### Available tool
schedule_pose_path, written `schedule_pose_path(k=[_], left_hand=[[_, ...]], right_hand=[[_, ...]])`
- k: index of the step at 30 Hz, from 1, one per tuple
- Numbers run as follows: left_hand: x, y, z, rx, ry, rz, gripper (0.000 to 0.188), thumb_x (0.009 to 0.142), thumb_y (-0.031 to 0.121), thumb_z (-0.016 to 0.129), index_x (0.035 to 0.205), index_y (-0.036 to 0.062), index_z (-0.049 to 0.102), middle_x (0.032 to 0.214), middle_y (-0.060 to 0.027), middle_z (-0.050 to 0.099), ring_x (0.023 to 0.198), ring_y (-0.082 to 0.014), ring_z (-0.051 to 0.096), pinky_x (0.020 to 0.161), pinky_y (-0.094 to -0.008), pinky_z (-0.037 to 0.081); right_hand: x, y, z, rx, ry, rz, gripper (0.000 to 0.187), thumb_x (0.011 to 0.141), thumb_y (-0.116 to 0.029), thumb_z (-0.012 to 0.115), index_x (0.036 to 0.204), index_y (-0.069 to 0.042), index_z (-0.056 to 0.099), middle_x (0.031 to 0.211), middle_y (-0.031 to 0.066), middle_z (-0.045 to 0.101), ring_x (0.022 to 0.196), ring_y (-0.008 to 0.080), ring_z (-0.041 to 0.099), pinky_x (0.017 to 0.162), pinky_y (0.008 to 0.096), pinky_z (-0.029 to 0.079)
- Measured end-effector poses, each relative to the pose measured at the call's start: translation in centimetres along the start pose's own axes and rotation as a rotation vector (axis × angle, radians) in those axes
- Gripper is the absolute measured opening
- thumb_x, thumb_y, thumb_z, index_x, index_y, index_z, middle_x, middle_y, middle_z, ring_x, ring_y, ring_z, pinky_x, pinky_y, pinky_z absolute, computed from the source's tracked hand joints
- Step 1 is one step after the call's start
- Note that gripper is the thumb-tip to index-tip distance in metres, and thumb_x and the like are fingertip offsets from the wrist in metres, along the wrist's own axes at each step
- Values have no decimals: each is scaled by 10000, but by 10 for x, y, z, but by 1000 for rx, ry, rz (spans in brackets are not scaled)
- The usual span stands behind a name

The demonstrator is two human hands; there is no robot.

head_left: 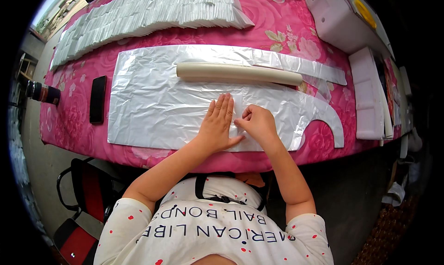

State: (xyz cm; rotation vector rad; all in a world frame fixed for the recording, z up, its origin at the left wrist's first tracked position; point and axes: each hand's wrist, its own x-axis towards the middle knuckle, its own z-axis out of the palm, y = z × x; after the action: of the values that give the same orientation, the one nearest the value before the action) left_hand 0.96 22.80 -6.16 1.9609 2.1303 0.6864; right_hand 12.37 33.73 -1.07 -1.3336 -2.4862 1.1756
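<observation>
A white plastic vest-style bag lies flat and wrinkled across the table, its handle loops toward the right. My left hand rests on it, palm down and fingers stretched out. Just right of it, my right hand is closed in a pinch at the bag's surface, thumb and forefinger together. A narrow smooth strip of the plastic shows between the two hands; whether it is a fold or a separate piece I cannot tell. Beyond my hands a beige tube lies lengthwise on the bag.
Rows of folded white plastic bags cover the far left of the pink flowered tablecloth. A black phone and a dark jar are at the left. White foam boxes stand at the right; red-and-black chairs are below left.
</observation>
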Motion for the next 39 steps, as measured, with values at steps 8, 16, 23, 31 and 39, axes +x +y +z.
schedule_pose_path(k=[8, 16, 23, 31, 39], left_hand=[[-33, -1, -27, -202, 152, 17, 916, 759, 385, 642, 1410, -17, 139, 1449, -258, 124, 1362, -368, 107, 1100, -445, 128], [-146, -8, -70, -1337, -153, -847, 321, 913, 110, 507, 1198, -36, 486, 1112, -137, 595, 940, -178, 612, 815, -258, 494], [-191, 2, -52, -1692, 118, -1342, 190, 913, 131, 505, 996, -27, 568, 979, -106, 622, 880, -168, 620, 760, -258, 513], [-175, 9, -76, -686, -235, -848, 158, 787, 114, 620, 891, 1, 659, 754, -94, 654, 689, -181, 632, 629, -294, 480], [-113, 11, -96, -485, -110, -304, 345, 742, 148, 682, 1069, 67, 606, 996, -123, 636, 854, -284, 622, 725, -347, 507]], right_hand=[[-5, -7, 0, -323, 223, -436, 251, 715, -191, 684, 891, -30, 605, 864, 103, 644, 787, 250, 609, 709, 342, 484], [25, -22, 68, -351, 150, -657, 602, 829, -371, 567, 1270, 14, 429, 1372, 222, 337, 1291, 329, 292, 1059, 441, 211], [-70, -66, 143, 24, -250, -766, 570, 887, -379, 480, 1318, -15, 395, 1421, 189, 284, 1344, 347, 196, 1086, 464, 138], [-58, -58, 89, -52, -432, -1124, 240, 798, -187, 594, 997, -53, 591, 1179, 116, 518, 1243, 289, 371, 1048, 474, 246], [-15, -27, 2, 190, -471, -864, 84, 759, -68, 649, 824, -50, 599, 845, 78, 612, 841, 243, 580, 756, 338, 465]])
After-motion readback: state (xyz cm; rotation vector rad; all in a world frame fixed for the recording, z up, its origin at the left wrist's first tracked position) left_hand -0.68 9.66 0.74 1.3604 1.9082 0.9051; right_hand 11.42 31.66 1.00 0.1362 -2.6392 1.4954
